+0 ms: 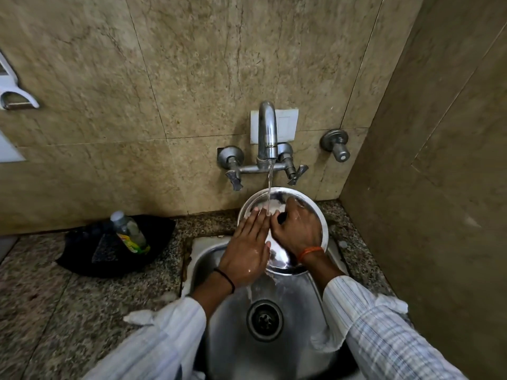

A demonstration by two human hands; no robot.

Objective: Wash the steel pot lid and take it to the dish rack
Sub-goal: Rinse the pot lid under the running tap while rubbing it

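Note:
The round steel pot lid [315, 212] is held tilted over the back of the sink, under a thin stream of water from the tap [267, 133]. My right hand [296, 229] is closed around the lid's dark knob at its middle. My left hand [248, 248] lies flat on the lid's wet face, fingers together and stretched toward the stream. Both hands are wet. The hands hide the lid's left part and most of its middle.
The steel sink [296, 305] with its drain [264, 320] lies below the lid. On the speckled counter [82, 311] to the left a black bowl [82, 261] holds a soap bottle [129, 229]. A tiled wall rises close on the right.

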